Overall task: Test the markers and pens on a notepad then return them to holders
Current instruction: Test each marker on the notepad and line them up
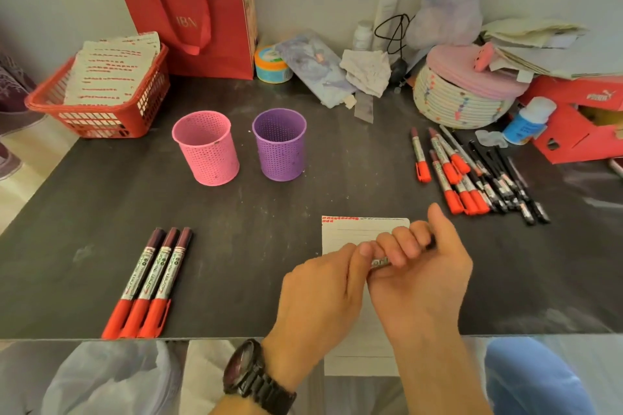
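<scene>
Both hands on one marker, above the notepad.
Right hand point(421, 266) has its fingers curled round a silver-labelled marker point(381, 262); left hand point(323, 286) pinches the marker's near end. Only a short bit of barrel shows between them, so I cannot tell whether the cap is on. The marker sits over the white lined notepad point(354, 232) at the front edge of the dark grey table point(253, 212). Pink perforated plastic holder point(205, 148) and purple perforated plastic holder point(279, 145) stand upright side by side, further back. Three red-capped markers point(148, 283) lie in a row front left. A heap of red-capped markers and black pens point(472, 172) lies to the right.
</scene>
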The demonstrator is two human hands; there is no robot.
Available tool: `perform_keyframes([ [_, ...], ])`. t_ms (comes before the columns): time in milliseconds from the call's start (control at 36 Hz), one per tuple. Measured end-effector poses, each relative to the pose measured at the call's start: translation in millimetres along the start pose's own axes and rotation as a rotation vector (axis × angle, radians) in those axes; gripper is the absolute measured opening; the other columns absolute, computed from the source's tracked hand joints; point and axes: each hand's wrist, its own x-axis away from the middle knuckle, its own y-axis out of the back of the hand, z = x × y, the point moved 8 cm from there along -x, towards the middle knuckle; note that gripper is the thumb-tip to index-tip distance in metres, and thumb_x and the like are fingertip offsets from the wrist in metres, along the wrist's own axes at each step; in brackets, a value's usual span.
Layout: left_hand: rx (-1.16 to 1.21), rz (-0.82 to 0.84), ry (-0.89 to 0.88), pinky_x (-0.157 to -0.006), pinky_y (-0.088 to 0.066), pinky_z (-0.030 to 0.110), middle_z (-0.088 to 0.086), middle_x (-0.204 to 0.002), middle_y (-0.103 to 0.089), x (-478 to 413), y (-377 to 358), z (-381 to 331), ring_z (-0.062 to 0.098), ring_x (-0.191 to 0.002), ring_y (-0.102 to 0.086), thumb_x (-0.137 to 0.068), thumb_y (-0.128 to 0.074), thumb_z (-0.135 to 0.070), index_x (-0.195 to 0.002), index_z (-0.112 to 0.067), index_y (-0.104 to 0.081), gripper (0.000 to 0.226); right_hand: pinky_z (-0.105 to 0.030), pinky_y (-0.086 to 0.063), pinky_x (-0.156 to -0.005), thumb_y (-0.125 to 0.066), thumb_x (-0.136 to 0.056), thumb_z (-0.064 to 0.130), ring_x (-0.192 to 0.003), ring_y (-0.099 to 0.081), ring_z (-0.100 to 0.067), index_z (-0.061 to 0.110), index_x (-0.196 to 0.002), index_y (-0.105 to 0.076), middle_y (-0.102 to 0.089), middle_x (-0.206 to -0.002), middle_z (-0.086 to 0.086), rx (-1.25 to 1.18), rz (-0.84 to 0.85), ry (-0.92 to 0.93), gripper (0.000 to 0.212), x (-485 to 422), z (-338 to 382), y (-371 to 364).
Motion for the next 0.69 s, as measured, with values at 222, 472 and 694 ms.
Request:
perform_keyframes([
  [222,-0.131,-0.11,0.065,-0.037,-0.019,0.023,-0.005,-0.035,-0.03,-1,19,-4,0.013,-0.035,-0.027,-0.095,-0.035,-0.041,-0.045,-0.022,-0.025,0.055,-0.023,-0.019,-0.037,-0.059,-0.086,0.034,-0.036,-0.011,-0.01,0.024,-0.047,-0.023,-0.014,-0.042,0.007,0.087,0.162,-0.09,0.055,-11,2,-14],
  [472,0.297,-0.121,0.473,-0.059,-0.041,0.033,0.002,-0.049,-0.055,7,55,82,0.009,-0.046,-0.05,-0.098,-0.02,-0.064,-0.046,-0.023,-0.047,0.071,-0.02,-0.031,-0.049,-0.046,-0.103,0.043,-0.042,-0.029,-0.005,0.025,-0.055,-0.036,-0.032,-0.047,0.009,-0.107,0.295,0.08,0.053,-65,100,0],
  [694,0.076,-0.025,0.191,-0.074,-0.044,0.021,-0.032,-0.097,-0.051,-36,12,78,-0.007,-0.097,-0.049,-0.08,-0.046,-0.075,-0.099,-0.051,-0.049,0.03,-0.03,-0.048,-0.057,-0.04,-0.091,0.077,-0.058,-0.055,-0.017,0.019,-0.083,-0.073,-0.06,-0.072,-0.004,0.405,0.089,-0.068,0.067,-85,18,14],
])
